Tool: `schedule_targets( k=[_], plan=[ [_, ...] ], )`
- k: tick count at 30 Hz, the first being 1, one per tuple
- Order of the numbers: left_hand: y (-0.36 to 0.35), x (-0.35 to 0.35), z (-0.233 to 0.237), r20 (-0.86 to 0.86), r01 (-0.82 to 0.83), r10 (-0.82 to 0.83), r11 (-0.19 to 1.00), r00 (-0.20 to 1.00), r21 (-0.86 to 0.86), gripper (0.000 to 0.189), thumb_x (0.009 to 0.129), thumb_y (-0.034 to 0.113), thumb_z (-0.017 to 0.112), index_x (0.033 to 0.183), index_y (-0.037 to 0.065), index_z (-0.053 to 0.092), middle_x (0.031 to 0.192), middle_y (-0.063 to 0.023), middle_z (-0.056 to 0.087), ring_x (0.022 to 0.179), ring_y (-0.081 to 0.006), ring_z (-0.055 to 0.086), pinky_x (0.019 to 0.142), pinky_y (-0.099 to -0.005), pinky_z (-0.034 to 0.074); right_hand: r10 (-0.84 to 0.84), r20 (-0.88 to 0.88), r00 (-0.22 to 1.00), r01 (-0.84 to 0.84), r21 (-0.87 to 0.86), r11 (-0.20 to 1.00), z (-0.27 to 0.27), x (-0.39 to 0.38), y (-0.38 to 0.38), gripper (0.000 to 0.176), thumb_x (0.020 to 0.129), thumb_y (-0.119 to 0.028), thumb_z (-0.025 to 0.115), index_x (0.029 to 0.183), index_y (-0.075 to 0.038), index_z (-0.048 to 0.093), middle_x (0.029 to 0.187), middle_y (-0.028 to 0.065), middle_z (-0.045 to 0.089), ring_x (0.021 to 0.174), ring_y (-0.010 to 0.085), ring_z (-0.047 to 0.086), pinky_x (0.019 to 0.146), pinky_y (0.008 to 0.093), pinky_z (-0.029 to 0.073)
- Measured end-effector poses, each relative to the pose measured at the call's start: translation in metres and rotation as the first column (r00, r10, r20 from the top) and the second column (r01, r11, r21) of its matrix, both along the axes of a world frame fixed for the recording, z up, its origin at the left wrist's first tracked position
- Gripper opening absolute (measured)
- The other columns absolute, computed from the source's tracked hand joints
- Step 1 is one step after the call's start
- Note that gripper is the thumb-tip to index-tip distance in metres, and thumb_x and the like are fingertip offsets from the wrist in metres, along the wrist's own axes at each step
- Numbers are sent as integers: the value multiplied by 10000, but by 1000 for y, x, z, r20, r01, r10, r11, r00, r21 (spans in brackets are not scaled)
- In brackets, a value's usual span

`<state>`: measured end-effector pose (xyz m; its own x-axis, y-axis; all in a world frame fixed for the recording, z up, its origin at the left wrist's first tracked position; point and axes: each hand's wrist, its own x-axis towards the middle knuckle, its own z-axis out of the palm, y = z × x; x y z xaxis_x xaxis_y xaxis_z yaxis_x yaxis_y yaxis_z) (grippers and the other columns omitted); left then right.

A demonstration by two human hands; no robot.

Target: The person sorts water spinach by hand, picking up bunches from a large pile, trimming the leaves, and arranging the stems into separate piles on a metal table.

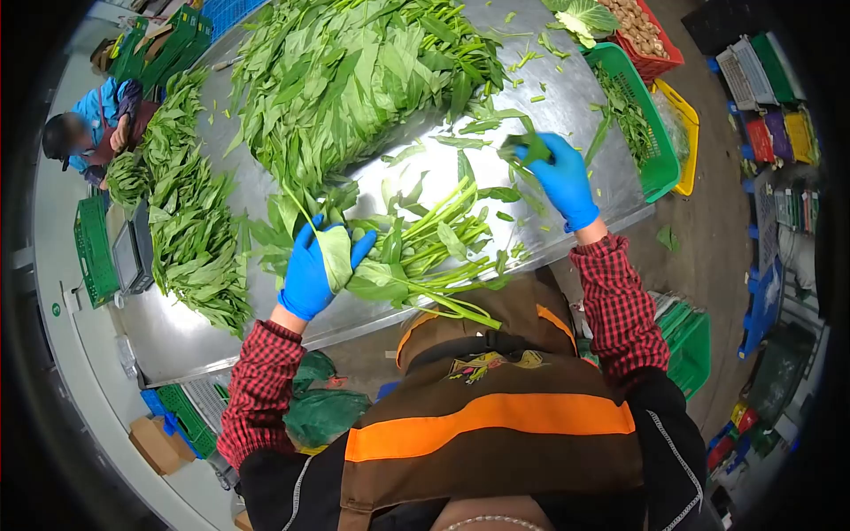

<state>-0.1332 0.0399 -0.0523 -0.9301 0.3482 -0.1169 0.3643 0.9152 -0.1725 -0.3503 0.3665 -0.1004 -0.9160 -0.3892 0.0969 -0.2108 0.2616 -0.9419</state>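
- The left hand [312,274], in a blue glove, is at the leafy end of a bunch of greens [443,234] near the table's front edge; its thumb stands out from the fingers with leaves between them, and I cannot tell how tightly they press
- The right hand [567,181], also in a blue glove, is raised to the right of the bunch, thumb and fingers pinching a dark green leaf [531,149]
- The bunch lies on the metal table [199,345], its pale stems fanning rightward and a few stem ends poking over the edge toward the brown apron [496,451]
- Beyond the hands is a large pile of greens [354,84]; loose leaves and cut bits are scattered around it
- A long row of greens [186,195] runs along the table's left side, next to a scale [135,252]
- Farther left, a co-worker [104,115] in blue leans by more greens
- At the right stand a green basket [657,173] with greens, a yellow basket [691,146] and a red basket [660,64]
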Motion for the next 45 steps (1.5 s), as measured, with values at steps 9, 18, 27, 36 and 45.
schedule_targets(
  k=[9, 18, 27, 36, 45],
  plan=[
    [1, -28, 20, -154, 72, -49, 986, 987, 148, 285, 885, 190, 534, 1151, 221, 632, 852, -58, 571, 931, -257, 580, 936, -412, 387, 455, -74, 887, -340, 562, 754, 7, 79, -38, 184, 737, -298, 668, 800, -126, 679, 710, 143, 637, 680, 348, 629, 613, 441, 494],
    [-14, -20, 39, -111, 117, -126, 990, 986, -81, 318, 862, 278, 557, 1173, 289, 619, 1093, -4, 604, 1091, -212, 552, 1044, -440, 326, 104, 140, 985, -143, 304, 942, 6, -23, -5, 436, 850, -454, 627, 871, -19, 660, 741, 134, 646, 687, 239, 628, 661, 342, 478],
    [-16, -34, 50, -155, 169, -166, 986, 974, 6, 499, 840, 224, 556, 1322, 351, 535, 1186, 40, 587, 1171, -171, 533, 1009, -370, 396, 637, 337, 693, -650, -91, 755, 11, 35, -99, 383, 880, -367, 645, 941, 10, 615, 818, 72, 597, 700, 162, 534, 673, 312, 457],
    [-41, -19, 40, -218, 52, -66, 996, 974, -70, 505, 830, 168, 580, 1321, 280, 551, 1087, -7, 606, 1029, -201, 564, 886, -398, 400, 638, 628, 446, 96, -742, 663, -22, -49, -18, 135, 947, -211, 543, 921, -80, 559, 689, -68, 379, 545, 27, 297, 477, 185, 242],
    [-29, -38, 39, -195, -5, 33, 990, 980, 144, 452, 854, 150, 579, 1294, 251, 580, 1053, -74, 608, 992, -246, 560, 948, -447, 367, 722, -542, 430, -678, 335, 655, 77, 38, -120, 377, 678, -188, 761, 1026, -129, 627, 987, 104, 572, 930, 321, 563, 747, 429, 467]
  ],
)
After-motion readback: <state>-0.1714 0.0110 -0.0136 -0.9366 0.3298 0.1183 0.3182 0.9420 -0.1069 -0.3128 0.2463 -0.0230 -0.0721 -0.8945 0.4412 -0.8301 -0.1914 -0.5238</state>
